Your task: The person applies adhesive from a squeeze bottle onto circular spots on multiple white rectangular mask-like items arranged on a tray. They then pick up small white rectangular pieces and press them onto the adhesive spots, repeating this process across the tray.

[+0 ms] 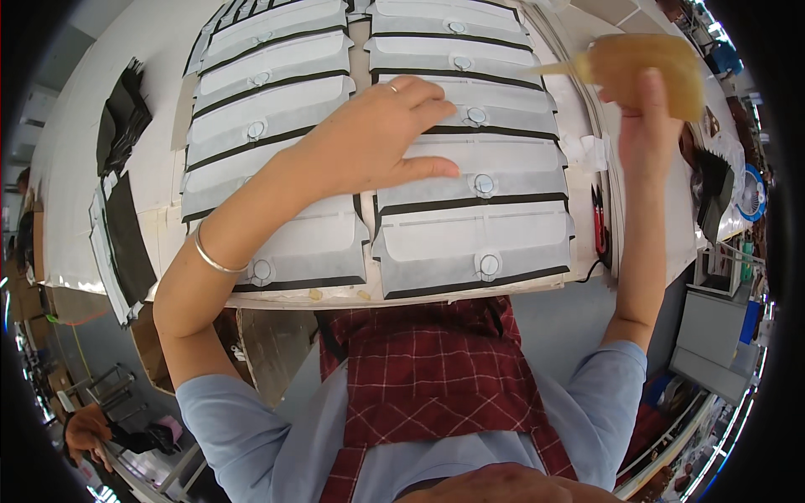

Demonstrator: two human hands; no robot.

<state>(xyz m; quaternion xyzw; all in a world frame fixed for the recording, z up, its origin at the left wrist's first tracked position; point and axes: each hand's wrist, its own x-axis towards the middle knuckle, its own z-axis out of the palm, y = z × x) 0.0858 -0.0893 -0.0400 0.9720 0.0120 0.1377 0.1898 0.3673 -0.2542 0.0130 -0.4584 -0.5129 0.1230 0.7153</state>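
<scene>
My right hand (650,134) grips a yellowish translucent squeeze bottle (650,63), raised over the right side of the table and slightly blurred. Its thin nozzle points left over the right row of panels. My left hand (390,130) lies across that row, thumb spread away from the bent fingers, with nothing seen in it. Under and around it are flat grey-white panels (444,230) with black edges, laid in two columns. Most show a small round disc (488,266) near the lower edge; my left forearm partly hides the left column (277,147).
Stacks of black pieces (126,117) and dark panels (126,230) lie at the table's left. A red-handled tool (600,226) rests right of the panels. More black pieces (713,193) and a blue round fan-like object (752,192) are at the far right.
</scene>
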